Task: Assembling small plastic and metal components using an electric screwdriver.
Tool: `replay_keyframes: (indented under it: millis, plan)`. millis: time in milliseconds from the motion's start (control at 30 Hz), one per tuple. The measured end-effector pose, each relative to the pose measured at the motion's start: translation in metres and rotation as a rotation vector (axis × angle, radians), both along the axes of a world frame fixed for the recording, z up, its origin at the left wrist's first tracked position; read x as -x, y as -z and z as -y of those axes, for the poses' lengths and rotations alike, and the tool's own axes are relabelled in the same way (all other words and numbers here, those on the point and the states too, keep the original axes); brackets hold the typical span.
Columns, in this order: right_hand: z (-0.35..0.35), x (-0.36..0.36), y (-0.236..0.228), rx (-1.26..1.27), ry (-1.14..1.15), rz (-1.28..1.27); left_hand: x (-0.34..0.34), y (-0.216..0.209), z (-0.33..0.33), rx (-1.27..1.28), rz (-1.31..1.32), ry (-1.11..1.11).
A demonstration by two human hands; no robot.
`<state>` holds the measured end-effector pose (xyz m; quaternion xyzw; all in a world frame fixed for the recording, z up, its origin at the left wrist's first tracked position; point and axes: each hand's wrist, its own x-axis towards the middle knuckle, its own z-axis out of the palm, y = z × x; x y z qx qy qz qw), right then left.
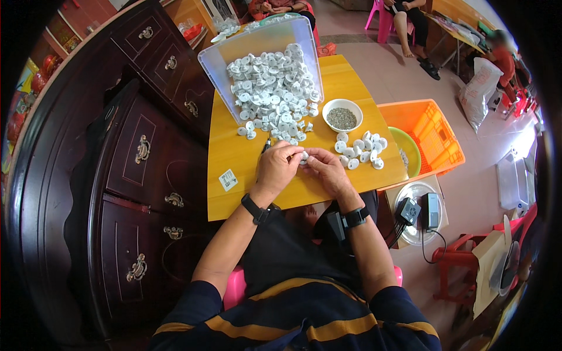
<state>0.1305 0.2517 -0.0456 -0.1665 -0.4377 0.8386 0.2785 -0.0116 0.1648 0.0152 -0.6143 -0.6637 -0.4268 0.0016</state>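
Pinching white cap (304, 158) w/ L hand (276, 166) & R hand (328, 168) twd near edge of tabletop (234, 155); prob. light, stiff, best held by rim.

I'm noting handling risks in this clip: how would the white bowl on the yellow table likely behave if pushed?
The white bowl probably wouldn't flex, as its round wall looks rigid. It may slide readily, since the yellow tabletop looks smooth. A sharp push could spill some of the small grey pieces, because the bowl is open-topped.
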Motion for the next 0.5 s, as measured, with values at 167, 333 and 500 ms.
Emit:
replay_keyframes:
  millis: [167, 333, 500]
  plan:
    - [0.0006, -0.0005, -0.0039, 0.027, -0.001, 0.010, 0.0023, -0.0023, -0.0022, 0.040, 0.042, 0.026]
    - [0.0021, -0.0001, -0.0060, 0.026, 0.021, -0.032, 0.0058, -0.0032, -0.0017, 0.103, 0.148, 0.051]
    - [0.0001, -0.0003, -0.0024, 0.051, 0.030, -0.032, 0.0034, -0.0079, -0.0005, 0.120, 0.104, 0.052]
